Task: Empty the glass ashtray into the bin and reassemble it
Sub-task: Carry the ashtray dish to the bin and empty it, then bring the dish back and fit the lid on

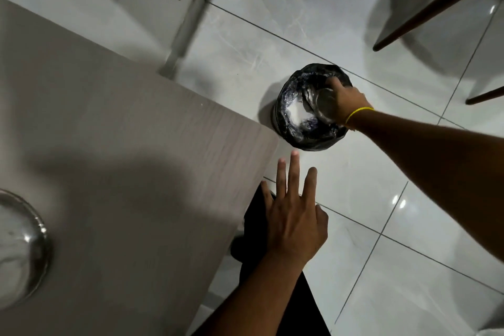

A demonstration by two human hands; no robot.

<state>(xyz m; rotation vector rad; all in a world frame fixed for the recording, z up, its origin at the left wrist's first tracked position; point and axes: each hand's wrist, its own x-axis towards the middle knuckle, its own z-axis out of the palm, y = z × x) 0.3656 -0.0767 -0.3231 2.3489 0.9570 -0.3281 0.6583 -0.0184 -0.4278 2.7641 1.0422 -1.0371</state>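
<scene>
Two hands: the right hand [346, 99] and the left hand [293, 215]. One bin [308, 136], one glass ashtray bowl [323, 106], one metal lid [20, 248], one table [122, 131], two dark chair legs [436, 3].

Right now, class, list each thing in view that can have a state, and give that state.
Right hand: gripping the glass ashtray bowl.
Glass ashtray bowl: tipped over the bin.
Bin: open, lined with a black bag, on the floor.
Left hand: open, fingers spread, holding nothing.
Metal part: resting on the table.

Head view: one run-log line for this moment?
step: emptying | right hand: glass ashtray tipped over bin | left hand: open, empty | metal part: on table
</scene>
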